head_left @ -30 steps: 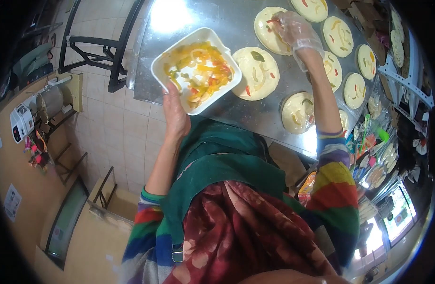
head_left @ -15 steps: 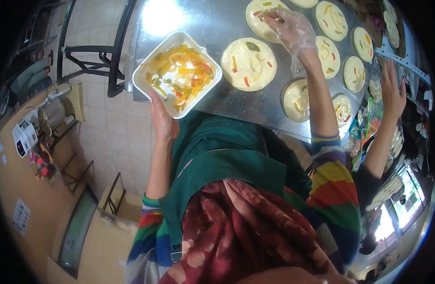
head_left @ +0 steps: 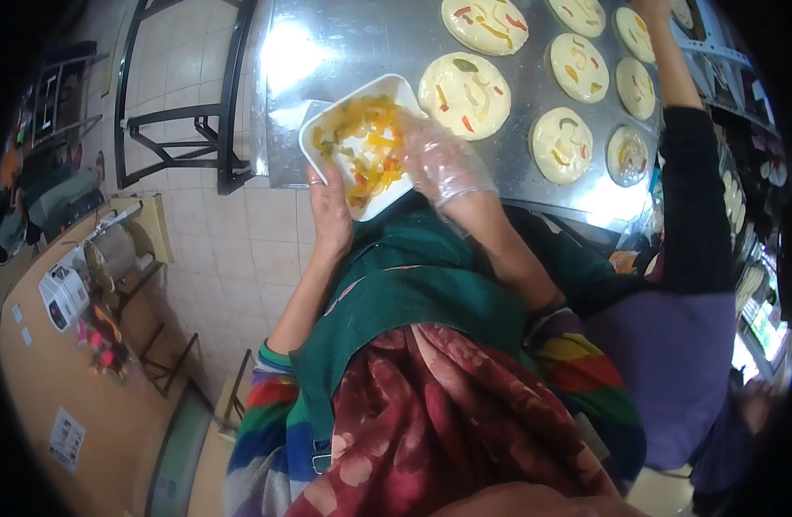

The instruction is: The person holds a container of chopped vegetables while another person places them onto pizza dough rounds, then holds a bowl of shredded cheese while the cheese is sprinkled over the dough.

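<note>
My left hand (head_left: 330, 211) grips the lower left side of a white square dish (head_left: 387, 205), which is tilted above the table's near edge. Inside lie strips of yellow, red and green pepper (head_left: 380, 142), with what look like pale onion slices. My right hand (head_left: 447, 168), in a clear plastic glove, is at the dish's right side with its fingertips over the peppers. Blur and the glove hide whether those fingers are closed. Just beyond it rests a pale dough round (head_left: 478, 73) topped with a few pepper strips. Another topped round (head_left: 561, 145) lies to the right.
Several more topped dough rounds (head_left: 579, 69) cover the right part of the metal table (head_left: 353, 43). At my right stands another person with a dark sleeve (head_left: 695, 189), one arm stretched over the far right side. A black metal frame (head_left: 180, 112) stands left of the table.
My right hand has moved from a far dough round back to the dish. The dish has shifted right. The other person's arm has reached farther forward, and the view has shifted slightly.
</note>
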Demonstrator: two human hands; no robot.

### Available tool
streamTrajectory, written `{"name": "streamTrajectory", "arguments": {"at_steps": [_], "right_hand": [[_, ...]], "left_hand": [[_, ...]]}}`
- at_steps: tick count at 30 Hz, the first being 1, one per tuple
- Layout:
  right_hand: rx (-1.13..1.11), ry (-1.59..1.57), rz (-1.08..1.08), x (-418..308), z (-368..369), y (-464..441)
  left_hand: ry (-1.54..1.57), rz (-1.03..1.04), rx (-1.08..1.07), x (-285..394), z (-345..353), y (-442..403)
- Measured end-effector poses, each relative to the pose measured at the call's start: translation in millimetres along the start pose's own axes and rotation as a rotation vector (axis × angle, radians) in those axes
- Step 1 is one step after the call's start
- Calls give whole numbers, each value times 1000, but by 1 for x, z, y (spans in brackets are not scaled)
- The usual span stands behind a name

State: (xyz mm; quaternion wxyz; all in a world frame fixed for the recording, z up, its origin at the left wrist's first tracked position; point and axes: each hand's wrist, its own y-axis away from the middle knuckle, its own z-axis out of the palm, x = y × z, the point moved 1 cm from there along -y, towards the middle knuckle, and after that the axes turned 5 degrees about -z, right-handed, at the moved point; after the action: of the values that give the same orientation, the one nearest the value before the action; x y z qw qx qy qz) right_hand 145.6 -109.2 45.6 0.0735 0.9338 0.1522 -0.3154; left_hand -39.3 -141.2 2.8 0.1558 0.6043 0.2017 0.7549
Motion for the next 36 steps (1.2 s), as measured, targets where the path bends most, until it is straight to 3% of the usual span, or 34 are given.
{"name": "streamTrajectory", "arguments": {"at_steps": [5, 12, 13, 16, 19, 22, 36], "right_hand": [[-182, -164, 282, -21, 45, 13], [-4, -483, -18, -41, 76, 12], [-81, -553, 101, -53, 58, 6], [-28, -1132, 117, -49, 40, 1], [115, -1039, 168, -52, 6, -1], [90, -922, 196, -42, -12, 0], [35, 98, -112, -62, 18, 4]], "left_hand": [[-11, -61, -49, -11, -15, 16], [15, -60, -104, -5, -18, 23], [67, -98, -135, -9, -23, 20], [173, -105, -152, -10, -23, 19], [144, -155, -140, -8, -28, 21], [188, -149, -182, -3, -27, 24], [170, -126, -251, 2, -32, 26]]}}
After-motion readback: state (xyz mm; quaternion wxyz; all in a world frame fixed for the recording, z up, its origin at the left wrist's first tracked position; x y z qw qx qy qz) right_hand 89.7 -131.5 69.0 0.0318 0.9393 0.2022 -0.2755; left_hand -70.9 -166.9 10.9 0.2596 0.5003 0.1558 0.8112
